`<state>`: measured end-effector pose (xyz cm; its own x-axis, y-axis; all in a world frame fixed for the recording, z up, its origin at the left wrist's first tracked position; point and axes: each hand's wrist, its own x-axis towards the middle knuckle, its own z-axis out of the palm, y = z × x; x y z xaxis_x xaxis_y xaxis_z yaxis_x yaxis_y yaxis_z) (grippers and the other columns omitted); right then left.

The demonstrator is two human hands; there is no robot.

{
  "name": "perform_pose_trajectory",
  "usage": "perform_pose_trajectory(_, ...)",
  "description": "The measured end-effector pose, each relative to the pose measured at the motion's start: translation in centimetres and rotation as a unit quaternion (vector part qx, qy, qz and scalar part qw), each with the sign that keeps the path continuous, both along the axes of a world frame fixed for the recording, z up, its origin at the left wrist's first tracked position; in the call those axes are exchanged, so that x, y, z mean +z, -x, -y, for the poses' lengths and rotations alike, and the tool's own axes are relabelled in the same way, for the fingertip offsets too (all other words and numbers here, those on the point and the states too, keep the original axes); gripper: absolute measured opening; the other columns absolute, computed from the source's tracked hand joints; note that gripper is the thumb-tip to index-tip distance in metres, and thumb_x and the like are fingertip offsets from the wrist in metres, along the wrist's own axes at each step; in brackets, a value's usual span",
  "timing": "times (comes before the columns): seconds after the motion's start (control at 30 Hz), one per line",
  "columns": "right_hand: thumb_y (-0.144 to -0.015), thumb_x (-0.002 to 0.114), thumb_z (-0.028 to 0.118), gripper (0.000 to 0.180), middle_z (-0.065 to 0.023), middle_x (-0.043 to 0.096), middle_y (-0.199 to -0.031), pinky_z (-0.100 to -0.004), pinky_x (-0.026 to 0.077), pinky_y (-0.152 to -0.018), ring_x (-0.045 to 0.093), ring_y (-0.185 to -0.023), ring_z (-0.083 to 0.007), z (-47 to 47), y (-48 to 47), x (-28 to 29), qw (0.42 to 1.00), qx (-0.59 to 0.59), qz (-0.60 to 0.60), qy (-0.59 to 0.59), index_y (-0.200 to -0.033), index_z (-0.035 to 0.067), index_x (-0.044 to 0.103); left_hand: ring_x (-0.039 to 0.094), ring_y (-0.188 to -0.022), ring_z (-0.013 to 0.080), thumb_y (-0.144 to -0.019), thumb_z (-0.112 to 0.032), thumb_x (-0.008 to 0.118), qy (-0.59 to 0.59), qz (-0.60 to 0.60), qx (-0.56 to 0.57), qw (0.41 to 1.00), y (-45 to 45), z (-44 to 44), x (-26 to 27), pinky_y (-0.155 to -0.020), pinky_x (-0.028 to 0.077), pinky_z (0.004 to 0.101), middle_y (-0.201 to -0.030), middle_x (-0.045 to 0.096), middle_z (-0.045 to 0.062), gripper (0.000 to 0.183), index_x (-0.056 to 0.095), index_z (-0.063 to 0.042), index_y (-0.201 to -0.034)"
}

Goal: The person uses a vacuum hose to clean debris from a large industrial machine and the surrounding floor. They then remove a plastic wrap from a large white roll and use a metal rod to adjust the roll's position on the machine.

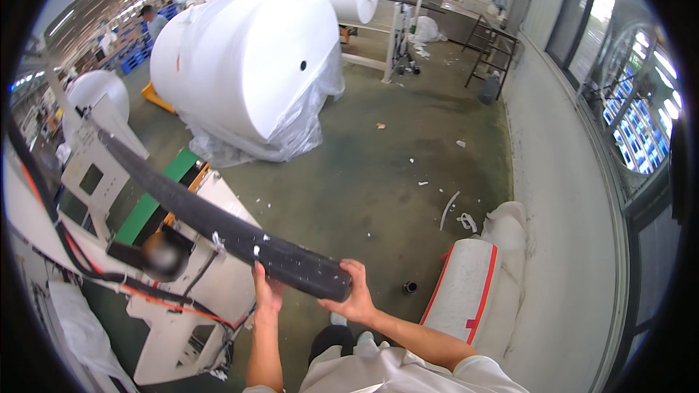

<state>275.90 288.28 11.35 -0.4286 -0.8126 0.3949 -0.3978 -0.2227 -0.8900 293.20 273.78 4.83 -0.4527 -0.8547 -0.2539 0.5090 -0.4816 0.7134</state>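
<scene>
A long black roller or tube (218, 218) stretches from the machine's upright plate at the far left to just before my body. Bits of white scrap cling to its dark surface. My right hand (352, 295) wraps around its near end, thumb below and fingers over the top edge. Under its side, a little farther along, my left hand (267, 289) supports it with the thumb up against it; part of that hand is hidden behind the tube. Beneath the tube lies the machine's cream metal frame (175, 333), with a green panel (158, 196) beyond.
A huge white material roll (246, 60), partly wrapped in plastic film, stands ahead. On the right, a white bundle with red edging (461, 289) lies by the wall (568, 229). A small black ring-shaped part (409, 287) and scraps dot the floor. A person (154, 22) is far back left.
</scene>
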Motion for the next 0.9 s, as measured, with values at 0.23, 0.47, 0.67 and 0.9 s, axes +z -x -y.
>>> perform_pose_trajectory(0.23,-0.049,0.08,0.017,0.083,-0.0136,0.033,-0.117,-0.0374,0.043,-0.079,0.04,-0.105,-0.0272,0.2,0.1,0.1,1.0,-0.017,-0.02,-0.008,-0.118,0.01,0.032,0.034,-0.118,0.0288,-0.07,-0.069,0.048,-0.037,0.123,0.041,0.991,1.0,-1.0,2.8,-0.091,0.031,0.0542,-0.128,0.036,0.008,0.083,0.03,-0.015,-0.13)
perform_pose_trajectory(0.47,-0.051,0.076,0.037,0.09,-0.0127,0.033,-0.114,-0.038,0.032,-0.091,0.037,-0.105,-0.0246,0.7,-0.6,-2.6,0.998,-0.045,0.007,0.05,-0.12,0.003,0.029,0.041,-0.112,0.0243,-0.066,-0.052,0.068,0.006,0.116,0.101,0.988,0.8,-0.9,2.6,-0.08,0.047,0.0448,-0.124,0.037,0.009,0.097,0.011,-0.012,-0.133)
perform_pose_trajectory(0.67,-0.056,0.072,0.048,0.092,-0.0157,0.031,-0.115,-0.0415,0.029,-0.092,0.034,-0.107,-0.0279,0.3,-0.3,-3.6,0.994,-0.057,0.006,0.091,-0.121,0.002,0.025,0.046,-0.108,0.0218,-0.065,-0.047,0.072,0.019,0.09,0.09,0.992,1.8,-1.5,3.0,-0.081,0.047,0.0384,-0.121,0.039,0.009,0.094,0.016,-0.008,-0.129)
perform_pose_trajectory(0.9,-0.06,0.071,0.047,0.093,-0.0179,0.034,-0.117,-0.0419,0.035,-0.089,0.041,-0.105,-0.0299,0.6,-0.4,-3.5,0.992,-0.036,0.025,0.116,-0.126,0.003,0.023,0.047,-0.102,0.0183,-0.065,-0.038,0.076,0.046,0.04,0.094,0.994,1.9,-1.5,4.2,-0.083,0.045,0.0332,-0.11,0.043,0.008,0.084,0.025,-0.003,-0.122)
